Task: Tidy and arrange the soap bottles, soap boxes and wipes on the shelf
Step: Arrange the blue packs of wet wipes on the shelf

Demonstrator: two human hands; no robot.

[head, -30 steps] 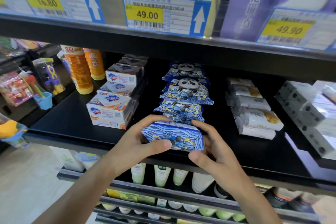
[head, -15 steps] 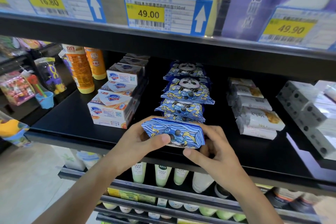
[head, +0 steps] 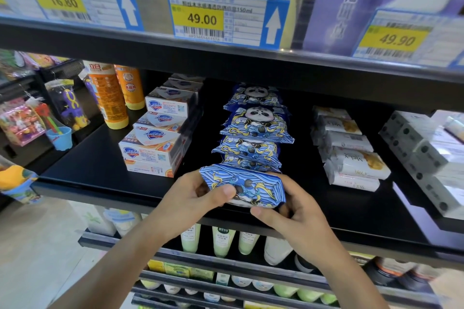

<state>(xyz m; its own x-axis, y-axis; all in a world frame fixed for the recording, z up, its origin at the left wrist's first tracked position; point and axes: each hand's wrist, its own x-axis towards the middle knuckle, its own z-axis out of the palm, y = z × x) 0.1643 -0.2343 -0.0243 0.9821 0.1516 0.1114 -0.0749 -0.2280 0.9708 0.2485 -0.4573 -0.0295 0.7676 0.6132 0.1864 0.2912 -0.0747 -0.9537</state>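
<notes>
Front wipes pack in hand, row half tidied

Both hands, left hand (head: 190, 198) and right hand (head: 298, 218), grip the wipes pack (head: 242, 184) at lower centre; soap boxes (head: 153, 143) look stacked, packs behind overlap unevenly.

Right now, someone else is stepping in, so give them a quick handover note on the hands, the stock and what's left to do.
Left hand and right hand both grip one blue panda wipes pack at the shelf's front edge, ahead of the row of panda wipes.
Done: the row looks lined up; soap boxes stacked to its left, orange bottles beyond them, white packs to its right.
Left: set the held pack down at the row's front, then check the other stock.
</notes>
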